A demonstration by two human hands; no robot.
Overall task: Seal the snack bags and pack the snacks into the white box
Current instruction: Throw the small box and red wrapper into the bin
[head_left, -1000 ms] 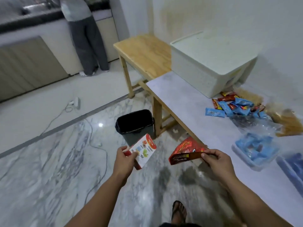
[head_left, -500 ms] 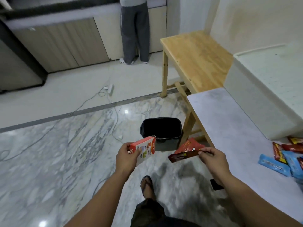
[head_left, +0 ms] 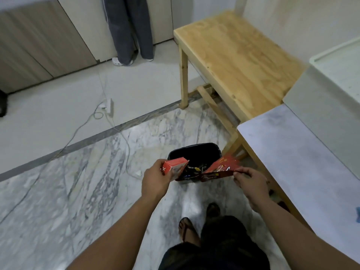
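My left hand [head_left: 155, 180] grips a small red and white carton [head_left: 174, 168], tilted over the near rim of a black waste bin [head_left: 194, 152] on the floor. My right hand [head_left: 251, 182] pinches a red and brown snack wrapper [head_left: 220, 170] by its edge, held over the bin's right side. Wrappers lie inside the bin. The white box [head_left: 329, 90] with its lid on sits at the right edge of the view, on the grey-topped table [head_left: 303, 162]. A bit of a blue snack [head_left: 358, 215] shows at the far right.
A bare wooden table [head_left: 237, 61] stands behind the grey one. A white power strip [head_left: 111, 108] and its cables trail over the marble floor at the left. Another person's legs [head_left: 130, 30] stand by the cabinets at the back. My sandalled foot [head_left: 187, 228] is below the bin.
The view has swung left and down, away from the snacks on the table. Both hands, still holding the carton and the wrapper, have come over the black bin.
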